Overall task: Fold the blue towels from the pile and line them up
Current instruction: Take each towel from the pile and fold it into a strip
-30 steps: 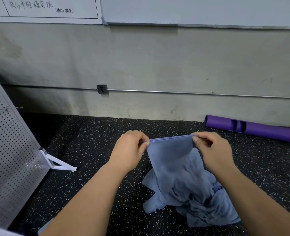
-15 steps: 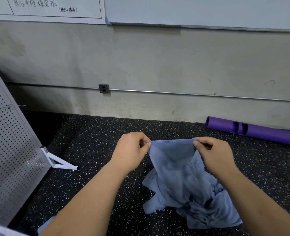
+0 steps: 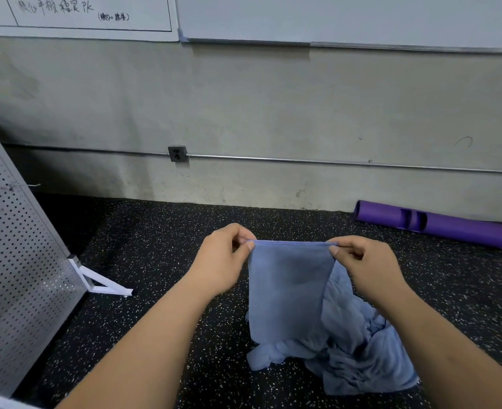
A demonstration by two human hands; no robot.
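The left hand point(image 3: 220, 261) pinches one top corner of a blue towel point(image 3: 285, 290) and the right hand point(image 3: 367, 267) pinches the other, so its top edge runs taut between them. The towel hangs straight down from the hands. Its lower end reaches the pile point(image 3: 358, 358), which lies crumpled on the speckled floor point(image 3: 155, 255) under the right forearm. Beyond the right hand a purple tube point(image 3: 450, 227) lies along the wall point(image 3: 273, 113). Left of the left hand stands a perforated panel point(image 3: 13, 261).

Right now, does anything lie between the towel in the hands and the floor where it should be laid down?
Yes, straight below: the held towel hangs down onto the pile of blue towels. Left of the pile the speckled floor looks bare up to the pegboard's white foot.
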